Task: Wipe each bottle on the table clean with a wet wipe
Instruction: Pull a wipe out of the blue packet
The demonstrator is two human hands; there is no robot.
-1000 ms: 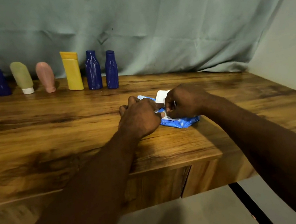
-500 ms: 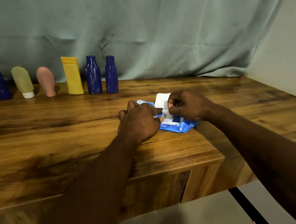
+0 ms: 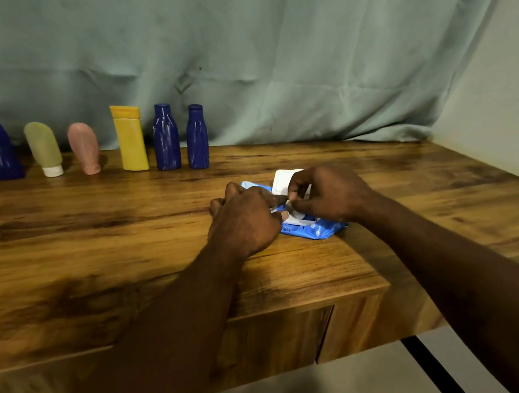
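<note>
Hands work a blue wet-wipe pack (image 3: 314,230) near the table (image 3: 88,228) front: left hand (image 3: 245,223) curls over its left end, right hand (image 3: 330,195) pinches a wipe (image 3: 293,214) beneath the open lid (image 3: 282,181). Six bottles (image 3: 131,138) line the far-left back, well apart, nearer the left hand.

We have a single wide-angle view, worn on the head and facing forward and down onto the bench (image 3: 89,238). We sit close. Both forearms run in from the lower corners, and the left hand (image 3: 245,222) and right hand (image 3: 332,195) meet at the wipes pack (image 3: 313,230) just right of centre. The row of bottles (image 3: 165,136) stands well back at upper left against the curtain (image 3: 262,44). The bench's near edge and the floor (image 3: 314,390) fill the bottom.
</note>
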